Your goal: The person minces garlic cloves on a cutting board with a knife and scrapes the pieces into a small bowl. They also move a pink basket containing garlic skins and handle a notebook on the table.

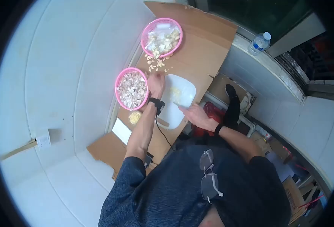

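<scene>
My right hand (198, 115) is closed around a knife at the right edge of a white cutting board (170, 119); little of its blade shows. Pale chopped garlic (175, 91) lies on the board's upper half. My left hand (156, 85) is at the board's upper left edge, beside a pink basket (116, 90) of papery garlic skins (132, 90). Its fingers look curled, and what they hold, if anything, is hidden. Loose garlic cloves (157, 65) lie just beyond it. A small heap of chopped garlic (135, 117) sits below the basket, left of my forearm.
A second pink basket (143, 41) with peeled cloves and a clear bag stands at the far end of the cardboard (199, 49). A tiled wall (95, 56) runs along the left. A water bottle (259, 43) stands on the ledge at right. A cable hangs from my left wristband.
</scene>
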`<state>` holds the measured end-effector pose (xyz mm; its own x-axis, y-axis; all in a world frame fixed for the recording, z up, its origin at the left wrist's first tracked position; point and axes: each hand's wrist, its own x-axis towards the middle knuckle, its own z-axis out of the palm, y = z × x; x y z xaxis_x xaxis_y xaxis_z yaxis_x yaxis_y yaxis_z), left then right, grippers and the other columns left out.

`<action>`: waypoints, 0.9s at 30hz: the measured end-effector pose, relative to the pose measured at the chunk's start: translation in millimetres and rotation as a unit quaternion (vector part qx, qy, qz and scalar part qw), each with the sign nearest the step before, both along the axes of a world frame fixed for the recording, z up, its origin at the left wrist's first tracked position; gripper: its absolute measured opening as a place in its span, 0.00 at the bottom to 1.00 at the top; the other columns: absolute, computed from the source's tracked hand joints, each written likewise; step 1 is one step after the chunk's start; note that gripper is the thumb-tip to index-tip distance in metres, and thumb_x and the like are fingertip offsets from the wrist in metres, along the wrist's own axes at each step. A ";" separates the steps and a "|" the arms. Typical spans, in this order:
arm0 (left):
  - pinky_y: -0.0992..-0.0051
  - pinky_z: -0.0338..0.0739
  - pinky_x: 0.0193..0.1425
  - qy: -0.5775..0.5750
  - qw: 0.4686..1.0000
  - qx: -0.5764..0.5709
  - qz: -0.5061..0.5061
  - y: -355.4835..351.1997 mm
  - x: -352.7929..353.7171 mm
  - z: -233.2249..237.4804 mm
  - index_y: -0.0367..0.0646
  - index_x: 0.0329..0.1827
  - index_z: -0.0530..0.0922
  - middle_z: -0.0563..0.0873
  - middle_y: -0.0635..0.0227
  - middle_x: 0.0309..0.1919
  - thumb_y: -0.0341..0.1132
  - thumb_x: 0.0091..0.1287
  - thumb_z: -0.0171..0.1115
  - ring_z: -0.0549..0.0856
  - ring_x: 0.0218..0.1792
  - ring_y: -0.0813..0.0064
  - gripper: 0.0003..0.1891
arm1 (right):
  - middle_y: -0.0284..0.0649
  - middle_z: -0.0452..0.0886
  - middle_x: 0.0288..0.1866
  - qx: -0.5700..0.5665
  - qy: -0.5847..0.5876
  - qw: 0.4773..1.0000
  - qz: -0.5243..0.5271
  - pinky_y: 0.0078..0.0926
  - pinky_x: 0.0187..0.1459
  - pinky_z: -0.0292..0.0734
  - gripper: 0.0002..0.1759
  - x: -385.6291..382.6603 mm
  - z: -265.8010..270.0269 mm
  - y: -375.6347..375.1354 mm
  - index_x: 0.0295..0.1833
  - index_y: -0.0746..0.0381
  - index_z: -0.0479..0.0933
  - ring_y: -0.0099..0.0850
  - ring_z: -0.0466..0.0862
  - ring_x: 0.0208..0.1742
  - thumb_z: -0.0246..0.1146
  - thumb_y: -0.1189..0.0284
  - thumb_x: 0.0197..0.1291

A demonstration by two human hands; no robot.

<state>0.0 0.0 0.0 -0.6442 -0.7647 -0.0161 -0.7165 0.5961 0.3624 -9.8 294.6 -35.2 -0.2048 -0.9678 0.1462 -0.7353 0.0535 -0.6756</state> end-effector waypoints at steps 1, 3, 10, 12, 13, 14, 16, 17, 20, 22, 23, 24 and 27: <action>0.55 0.88 0.62 0.002 0.999 0.030 0.037 2.6 -6.9 3.1 0.47 0.56 0.95 0.97 0.47 0.47 0.46 0.72 0.73 0.96 0.52 0.50 0.17 | 0.42 0.89 0.36 -0.008 -0.005 1.000 -0.010 0.44 0.55 0.78 0.31 2.2 1.2 2.6 0.78 0.62 0.79 0.42 0.90 0.44 0.68 0.75 0.69; 0.52 0.87 0.65 -0.021 0.996 0.046 0.071 -12.8 -10.3 7.9 0.47 0.53 0.96 0.96 0.45 0.47 0.45 0.74 0.70 0.96 0.52 0.46 0.16 | 0.42 0.89 0.36 -0.028 -0.035 0.999 -0.024 0.43 0.54 0.78 0.30 12.2 5.1 -8.5 0.77 0.63 0.80 0.41 0.90 0.44 0.68 0.75 0.69; 0.59 0.89 0.51 0.020 0.996 0.036 0.076 -27.3 -51.8 -41.2 0.48 0.62 0.91 0.98 0.60 0.43 0.46 0.73 0.76 0.97 0.43 0.60 0.20 | 0.42 0.90 0.37 -0.012 -0.038 0.998 -0.053 0.41 0.55 0.76 0.29 -14.3 8.9 12.9 0.77 0.62 0.80 0.41 0.89 0.44 0.67 0.75 0.71; 0.58 0.89 0.51 0.012 0.997 0.035 0.072 -29.5 -58.4 -46.0 0.48 0.61 0.91 0.97 0.60 0.42 0.46 0.73 0.77 0.97 0.43 0.59 0.19 | 0.42 0.90 0.37 -0.015 -0.042 0.997 -0.064 0.40 0.55 0.76 0.29 -16.4 6.2 14.4 0.77 0.62 0.80 0.40 0.89 0.44 0.66 0.75 0.71; 0.57 0.88 0.51 0.008 0.997 0.031 0.074 -30.0 -61.5 -46.3 0.48 0.60 0.90 0.97 0.60 0.42 0.46 0.73 0.77 0.96 0.43 0.57 0.18 | 0.42 0.89 0.37 -0.019 -0.044 0.997 -0.069 0.40 0.55 0.76 0.29 -18.6 4.5 14.0 0.77 0.62 0.80 0.40 0.89 0.43 0.66 0.75 0.71; 0.55 0.88 0.51 0.007 0.998 0.006 0.060 -31.0 -63.6 -48.5 0.48 0.58 0.90 0.97 0.59 0.42 0.45 0.73 0.75 0.96 0.43 0.54 0.16 | 0.42 0.89 0.37 -0.022 -0.046 0.996 -0.072 0.40 0.54 0.76 0.29 -20.5 3.7 14.2 0.77 0.62 0.80 0.40 0.89 0.43 0.66 0.75 0.72; 0.55 0.88 0.52 0.002 0.999 -0.004 0.039 -38.2 -65.3 -55.1 0.48 0.58 0.90 0.97 0.58 0.42 0.44 0.73 0.73 0.96 0.44 0.53 0.16 | 0.42 0.89 0.37 -0.015 -0.053 0.995 -0.078 0.40 0.54 0.76 0.28 -23.8 4.6 14.0 0.77 0.62 0.81 0.40 0.89 0.43 0.66 0.74 0.72; 0.55 0.88 0.52 0.001 1.000 -0.014 0.024 -41.2 -65.8 -58.3 0.48 0.59 0.90 0.96 0.58 0.42 0.43 0.73 0.72 0.96 0.44 0.53 0.16 | 0.42 0.89 0.37 -0.010 -0.058 0.995 -0.078 0.41 0.54 0.76 0.28 -25.3 5.6 14.0 0.77 0.62 0.81 0.40 0.89 0.43 0.66 0.74 0.72; 0.54 0.88 0.52 0.002 1.000 -0.018 0.009 -39.7 -67.9 -54.8 0.47 0.59 0.90 0.96 0.56 0.45 0.41 0.73 0.70 0.96 0.45 0.52 0.15 | 0.42 0.89 0.36 -0.011 -0.048 0.996 -0.080 0.40 0.54 0.76 0.28 -26.3 4.0 11.2 0.77 0.62 0.81 0.40 0.89 0.43 0.65 0.74 0.72; 0.54 0.88 0.52 0.013 1.000 -0.023 0.005 -40.0 -64.6 -57.8 0.47 0.59 0.90 0.96 0.56 0.46 0.41 0.73 0.70 0.96 0.45 0.51 0.16 | 0.42 0.89 0.36 -0.017 -0.053 0.995 -0.081 0.41 0.54 0.76 0.28 -26.0 5.9 10.0 0.77 0.63 0.81 0.41 0.89 0.43 0.65 0.74 0.72; 0.54 0.88 0.53 0.047 0.999 0.021 -0.003 -39.3 -60.7 -59.2 0.46 0.59 0.90 0.96 0.55 0.47 0.41 0.73 0.70 0.95 0.46 0.50 0.16 | 0.42 0.89 0.35 -0.020 -0.058 0.995 -0.081 0.41 0.54 0.77 0.27 -25.4 7.4 10.1 0.76 0.63 0.81 0.41 0.89 0.43 0.64 0.75 0.72; 0.54 0.88 0.54 0.081 0.995 0.063 -0.011 -41.8 -57.4 -59.2 0.45 0.59 0.90 0.96 0.54 0.48 0.41 0.73 0.70 0.95 0.47 0.49 0.17 | 0.42 0.89 0.35 -0.023 -0.057 0.995 -0.078 0.41 0.54 0.77 0.27 -23.8 7.2 7.5 0.76 0.63 0.81 0.41 0.89 0.43 0.64 0.75 0.72; 0.51 0.86 0.59 0.029 1.000 -0.005 -0.004 3.3 -42.3 -0.6 0.48 0.55 0.91 0.94 0.54 0.52 0.39 0.74 0.69 0.93 0.51 0.49 0.12 | 0.43 0.89 0.35 -0.019 -0.051 0.996 -0.066 0.41 0.55 0.78 0.28 -19.3 4.5 -0.8 0.76 0.63 0.81 0.42 0.90 0.43 0.65 0.75 0.72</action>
